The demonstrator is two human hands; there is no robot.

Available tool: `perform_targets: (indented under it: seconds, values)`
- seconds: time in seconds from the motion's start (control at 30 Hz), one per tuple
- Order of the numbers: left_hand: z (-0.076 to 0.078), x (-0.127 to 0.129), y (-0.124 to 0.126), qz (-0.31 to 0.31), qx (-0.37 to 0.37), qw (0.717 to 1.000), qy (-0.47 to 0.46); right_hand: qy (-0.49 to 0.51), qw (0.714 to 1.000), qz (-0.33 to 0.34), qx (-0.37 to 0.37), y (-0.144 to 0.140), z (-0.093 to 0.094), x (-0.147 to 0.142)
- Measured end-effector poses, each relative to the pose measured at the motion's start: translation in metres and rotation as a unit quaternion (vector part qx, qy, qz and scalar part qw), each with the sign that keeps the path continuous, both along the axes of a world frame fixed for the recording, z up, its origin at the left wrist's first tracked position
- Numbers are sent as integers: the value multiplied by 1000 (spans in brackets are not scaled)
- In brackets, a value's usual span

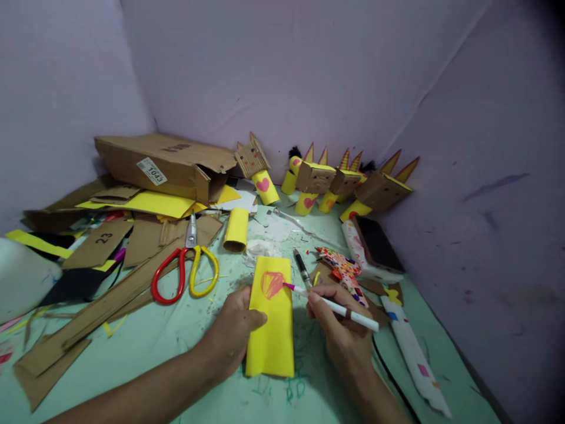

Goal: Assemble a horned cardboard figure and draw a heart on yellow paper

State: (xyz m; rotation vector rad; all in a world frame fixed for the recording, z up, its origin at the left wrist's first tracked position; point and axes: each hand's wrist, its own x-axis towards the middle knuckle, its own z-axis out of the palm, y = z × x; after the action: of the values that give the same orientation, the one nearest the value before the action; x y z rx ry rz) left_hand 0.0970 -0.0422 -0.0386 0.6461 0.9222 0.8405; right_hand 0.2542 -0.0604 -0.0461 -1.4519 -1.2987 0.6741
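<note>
A strip of yellow paper (276, 347) stands lengthwise in front of me, with a partly filled pink-orange drawn shape (272, 285) near its upper end. My left hand (233, 330) grips the paper's left edge, thumb on top. Between the fingers of my right hand (342, 321) is a white felt-tip marker (353, 315), its magenta tip at the right side of the drawn shape. Just beyond that hand lies a dark pen (302, 268). A yellow paper tube (236, 228) sits behind the strip, beside a crumpled whitish scrap (263, 250).
Scissors (185, 265) with red and yellow handles lie left, near cardboard strips (110, 294) and a cardboard box (163, 162). Several cardboard-headed figures (315, 176) line the back wall. At right are a phone (377, 244), patterned scraps (344, 268) and a long white strip (415, 353).
</note>
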Motion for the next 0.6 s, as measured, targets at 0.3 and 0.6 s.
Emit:
perform_targets:
  seconds: [0.3,0.6]
  values:
    - [0,-1,-3,3,6,1000,-9,49,999,9,-11,-5,-1,-12]
    - [3,1,0,6,-6,1000,-7,24,999,39,-26,-6,-3,-15]
